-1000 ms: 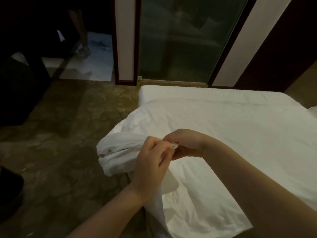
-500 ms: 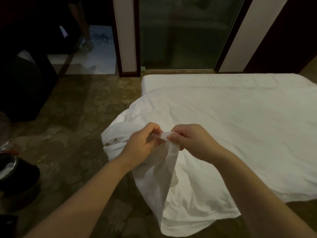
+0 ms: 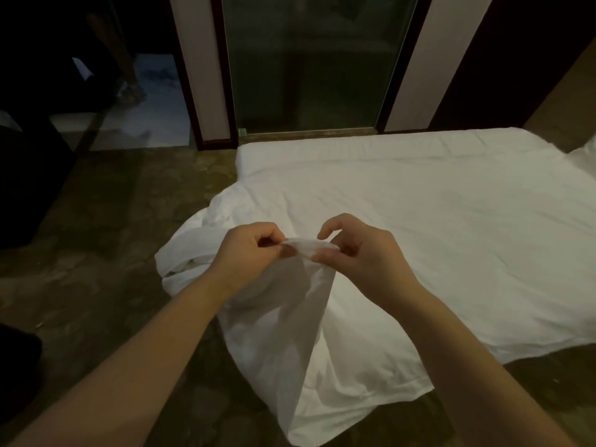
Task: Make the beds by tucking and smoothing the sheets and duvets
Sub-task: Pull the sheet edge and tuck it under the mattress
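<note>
White, now stretched wider off bed point(image 3: 322, 149) corner: pinching sheet point(image 3: 419, 253) with left hand point(image 3: 250, 253) and right hand point(image 3: 358, 256); ready for spreading.

No legible text or labels

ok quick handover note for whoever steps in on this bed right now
Left hand: its grip pinches the sheet edge, lifted above the bed's near left corner.
Right hand: thumb and fingers pinch the same sheet edge, close beside the left hand.
Sheet: spread over most of the bed and lightly wrinkled. Its near left part is bunched and spills onto the floor.
Done: sheet laid across the top.
Left: probably straighten the held edge, tuck the loose near and left sides, and smooth the wrinkles.
</note>
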Demonstrator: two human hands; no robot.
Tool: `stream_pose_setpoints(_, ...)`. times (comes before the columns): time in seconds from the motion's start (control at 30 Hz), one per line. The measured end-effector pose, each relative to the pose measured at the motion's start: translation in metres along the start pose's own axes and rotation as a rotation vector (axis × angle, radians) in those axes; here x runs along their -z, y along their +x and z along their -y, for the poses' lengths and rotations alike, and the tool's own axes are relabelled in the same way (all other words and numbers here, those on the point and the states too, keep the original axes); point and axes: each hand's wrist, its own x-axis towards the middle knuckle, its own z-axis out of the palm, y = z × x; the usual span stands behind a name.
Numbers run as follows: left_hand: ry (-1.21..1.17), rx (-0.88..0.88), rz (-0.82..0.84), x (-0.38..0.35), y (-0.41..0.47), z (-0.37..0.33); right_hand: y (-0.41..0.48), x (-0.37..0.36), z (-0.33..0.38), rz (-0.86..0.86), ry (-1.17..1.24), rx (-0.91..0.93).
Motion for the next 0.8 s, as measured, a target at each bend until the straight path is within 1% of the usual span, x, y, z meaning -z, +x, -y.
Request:
stream_pose_setpoints(0.1, -0.016, 0.012, -0.019, -0.007, 0.0, -0.006, -0.001, 0.008, -0.011, 0.0, -0.042, 0.012)
stream_pose_setpoints(0.23, 0.011, -0.009, -0.068, -0.02, -0.002, -0.014, -0.005, 0.014, -0.024, -0.05, -0.137, 0.05)
stream_pose_setpoints(0.3, 0.052, -0.012, -0.088, -0.027, 0.0, -0.017, -0.008, 0.017, -0.029, -0.09, -0.112, 0.051)
stream_pose_setpoints(0.37, 0.106, -0.016, -0.088, -0.035, 0.003, -0.017, -0.009, 0.021, -0.034, -0.108, -0.087, 0.036)
stream_pose_setpoints(0.5, 0.251, -0.011, -0.028, -0.046, 0.01, -0.006, -0.009, 0.024, -0.043, -0.137, -0.097, -0.019)
stream_pose_setpoints(0.57, 0.221, 0.005, -0.081, -0.048, 0.012, 0.008, -0.006, 0.028, -0.046, -0.148, -0.109, -0.056)
stream_pose_setpoints(0.6, 0.203, 0.006, -0.129, -0.047, 0.013, 0.013, -0.003, 0.029, -0.046, -0.113, -0.142, -0.075)
stream_pose_setpoints(0.63, 0.188, 0.012, -0.183, -0.046, 0.014, 0.017, 0.001, 0.03, -0.043, -0.042, -0.197, -0.1)
stream_pose_setpoints(0.7, 0.172, 0.034, -0.236, -0.043, 0.022, 0.024, 0.011, 0.027, -0.037, 0.123, -0.359, -0.151)
stream_pose_setpoints(0.73, 0.187, 0.037, -0.225, -0.04, 0.027, 0.026, 0.017, 0.02, -0.032, 0.171, -0.481, -0.163)
stream_pose_setpoints(0.8, 0.281, 0.059, -0.142, -0.035, 0.035, 0.026, 0.033, 0.001, -0.021, 0.204, -0.805, -0.089)
